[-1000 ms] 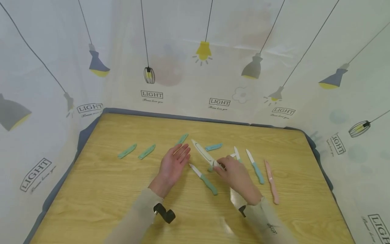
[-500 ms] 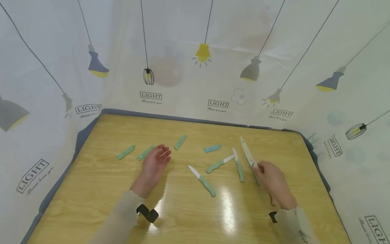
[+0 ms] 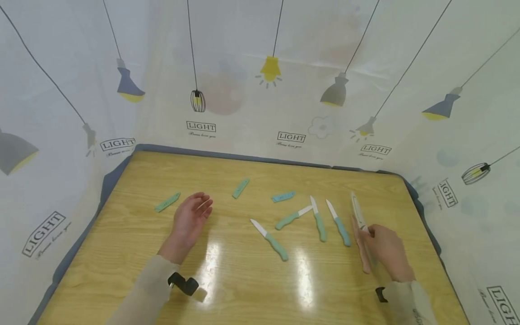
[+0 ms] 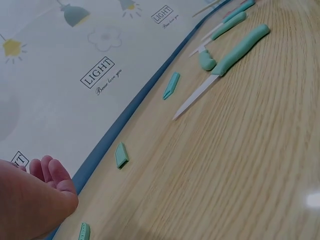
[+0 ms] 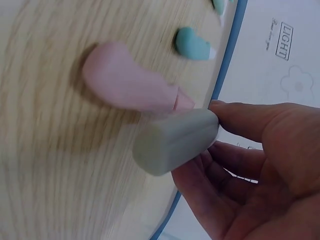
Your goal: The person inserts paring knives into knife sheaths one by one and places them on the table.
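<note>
My right hand pinches a long white knife by its pale handle between thumb and fingers, tip pointing away. It is close above the pink knife and partly covers it; the right wrist view shows the white handle's butt end beside the pink handle. My left hand, fingers loosely bent and holding nothing, hovers at the left near a green blade cover. Another green cover is hidden behind this hand in the head view.
Green-handled knives and a blue-handled knife lie mid-table, one more green knife crossing a blade tip. A green cover and a blue cover lie behind. A printed curtain borders the wooden table.
My right hand has carried the white knife from the middle of the table to the right, over by the pink knife. My left hand has drawn away to the left.
</note>
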A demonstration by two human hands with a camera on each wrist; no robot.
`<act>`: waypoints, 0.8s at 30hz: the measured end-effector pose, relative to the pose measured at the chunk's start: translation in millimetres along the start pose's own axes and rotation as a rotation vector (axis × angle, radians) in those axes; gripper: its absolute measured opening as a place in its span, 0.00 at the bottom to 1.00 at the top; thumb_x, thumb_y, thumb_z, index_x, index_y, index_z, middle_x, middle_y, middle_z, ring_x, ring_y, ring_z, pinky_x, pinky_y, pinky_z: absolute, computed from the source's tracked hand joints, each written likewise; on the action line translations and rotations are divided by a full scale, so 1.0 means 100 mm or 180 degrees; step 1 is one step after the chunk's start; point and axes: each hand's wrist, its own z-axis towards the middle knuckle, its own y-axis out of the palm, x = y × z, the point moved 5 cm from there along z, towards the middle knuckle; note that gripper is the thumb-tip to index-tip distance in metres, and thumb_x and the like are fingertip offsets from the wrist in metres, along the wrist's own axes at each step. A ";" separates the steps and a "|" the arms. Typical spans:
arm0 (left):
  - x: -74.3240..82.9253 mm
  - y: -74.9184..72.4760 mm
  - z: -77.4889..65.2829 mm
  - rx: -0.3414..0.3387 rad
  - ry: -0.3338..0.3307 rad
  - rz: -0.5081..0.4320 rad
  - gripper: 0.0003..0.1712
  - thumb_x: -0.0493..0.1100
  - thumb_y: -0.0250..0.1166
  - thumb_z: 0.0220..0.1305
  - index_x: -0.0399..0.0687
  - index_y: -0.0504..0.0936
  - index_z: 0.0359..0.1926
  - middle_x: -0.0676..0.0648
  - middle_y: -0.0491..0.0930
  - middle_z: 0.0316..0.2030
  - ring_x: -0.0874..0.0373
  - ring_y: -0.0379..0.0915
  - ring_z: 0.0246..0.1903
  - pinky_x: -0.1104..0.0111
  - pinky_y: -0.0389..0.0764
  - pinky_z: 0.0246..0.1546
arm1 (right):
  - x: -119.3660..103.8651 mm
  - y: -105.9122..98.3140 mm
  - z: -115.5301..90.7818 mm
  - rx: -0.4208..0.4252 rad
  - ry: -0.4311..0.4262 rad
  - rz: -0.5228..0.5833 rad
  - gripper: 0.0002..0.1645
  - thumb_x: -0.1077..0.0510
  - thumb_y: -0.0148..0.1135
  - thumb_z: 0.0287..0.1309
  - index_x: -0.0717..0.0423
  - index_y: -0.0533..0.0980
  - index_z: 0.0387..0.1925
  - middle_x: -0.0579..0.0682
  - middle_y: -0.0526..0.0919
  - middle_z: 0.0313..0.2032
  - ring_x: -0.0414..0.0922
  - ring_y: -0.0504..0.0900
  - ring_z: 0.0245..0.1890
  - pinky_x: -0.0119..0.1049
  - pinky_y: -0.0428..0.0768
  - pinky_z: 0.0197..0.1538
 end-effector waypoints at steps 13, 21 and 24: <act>0.19 -0.17 -0.04 0.0133 0.0085 -0.0182 0.07 0.34 0.44 0.75 0.43 0.67 0.48 0.47 0.73 0.45 0.53 0.68 0.52 0.66 0.65 0.63 | 0.32 0.05 -0.04 -0.0293 0.0437 -0.0049 0.25 0.49 0.55 0.65 0.72 0.75 0.42 0.57 0.81 0.30 0.45 0.75 0.24 0.37 0.74 0.21; 0.29 -0.23 -0.05 0.0221 0.0193 0.0019 0.08 0.35 0.44 0.75 0.42 0.66 0.51 0.46 0.72 0.48 0.53 0.69 0.53 0.65 0.68 0.62 | 0.42 0.10 -0.01 -0.0314 0.0418 0.0014 0.25 0.47 0.57 0.65 0.70 0.74 0.40 0.54 0.80 0.27 0.45 0.75 0.23 0.36 0.73 0.21; 0.32 -0.25 -0.05 0.0235 0.0224 0.0121 0.09 0.35 0.44 0.75 0.42 0.66 0.52 0.45 0.71 0.49 0.51 0.67 0.55 0.64 0.68 0.63 | 0.45 0.12 -0.01 -0.0290 0.0412 0.0023 0.25 0.46 0.57 0.65 0.69 0.74 0.40 0.54 0.79 0.27 0.45 0.74 0.23 0.37 0.72 0.21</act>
